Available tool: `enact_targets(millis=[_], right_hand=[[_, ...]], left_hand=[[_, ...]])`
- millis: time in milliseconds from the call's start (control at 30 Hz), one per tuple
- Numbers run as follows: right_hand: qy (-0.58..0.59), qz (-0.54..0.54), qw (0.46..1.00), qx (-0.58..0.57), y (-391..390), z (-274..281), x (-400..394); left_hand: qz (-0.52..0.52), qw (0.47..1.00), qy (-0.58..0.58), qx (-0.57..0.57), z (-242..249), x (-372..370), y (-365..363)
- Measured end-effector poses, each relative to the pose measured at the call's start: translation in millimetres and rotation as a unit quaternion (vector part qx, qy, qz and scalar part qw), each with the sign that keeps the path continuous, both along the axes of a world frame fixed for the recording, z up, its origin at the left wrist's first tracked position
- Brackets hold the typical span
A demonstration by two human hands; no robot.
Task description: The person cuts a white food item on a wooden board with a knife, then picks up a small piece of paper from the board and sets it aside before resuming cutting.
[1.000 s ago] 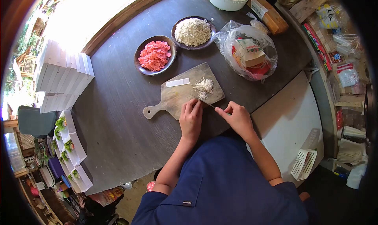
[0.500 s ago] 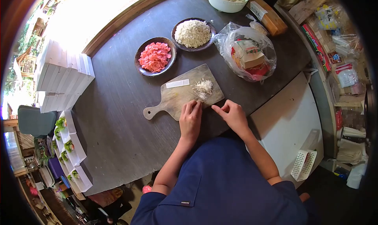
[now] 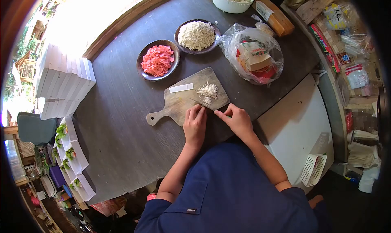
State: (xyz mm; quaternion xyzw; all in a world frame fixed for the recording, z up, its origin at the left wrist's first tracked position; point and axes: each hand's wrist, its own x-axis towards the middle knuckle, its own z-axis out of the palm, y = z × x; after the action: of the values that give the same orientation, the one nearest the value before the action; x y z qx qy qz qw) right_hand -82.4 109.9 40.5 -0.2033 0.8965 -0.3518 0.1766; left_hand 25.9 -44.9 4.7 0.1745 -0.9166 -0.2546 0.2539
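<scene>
A wooden cutting board (image 3: pixel 175 106) with a handle lies on the dark table. On it are a small heap of thin, pale sticks or strips (image 3: pixel 207 92) and a white rectangular strip (image 3: pixel 181 88). My left hand (image 3: pixel 194 127) rests at the board's near edge, fingers curled and pressed together. A thin dark sliver shows by its fingertips, too small to name. Just off the board's right corner, my right hand (image 3: pixel 239 121) has thumb and forefinger pinched. Whatever either hand holds is hidden or too fine to make out.
Beyond the board stand a bowl of pink pieces (image 3: pixel 158 61), a bowl of pale shreds (image 3: pixel 196 36) and a clear plastic bag (image 3: pixel 254 56) with packets. A white basin (image 3: pixel 232 5) is at the back. Stacked white boxes (image 3: pixel 61 80) and open boxes with greens (image 3: pixel 77 157) line the left.
The view has shifted slightly, so the table items sit a little further left. Both hands stay by the board's near edge; the right thumb and forefinger have drawn closer to its corner.
</scene>
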Motion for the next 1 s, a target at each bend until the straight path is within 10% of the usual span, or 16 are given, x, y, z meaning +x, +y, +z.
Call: enact_targets(millis=[1000], right_hand=[[-0.074,0.002,0.997,0.008,8,22,-9]], left_hand=[[0.01,1.0,0.0,0.016,-1,1,-1]])
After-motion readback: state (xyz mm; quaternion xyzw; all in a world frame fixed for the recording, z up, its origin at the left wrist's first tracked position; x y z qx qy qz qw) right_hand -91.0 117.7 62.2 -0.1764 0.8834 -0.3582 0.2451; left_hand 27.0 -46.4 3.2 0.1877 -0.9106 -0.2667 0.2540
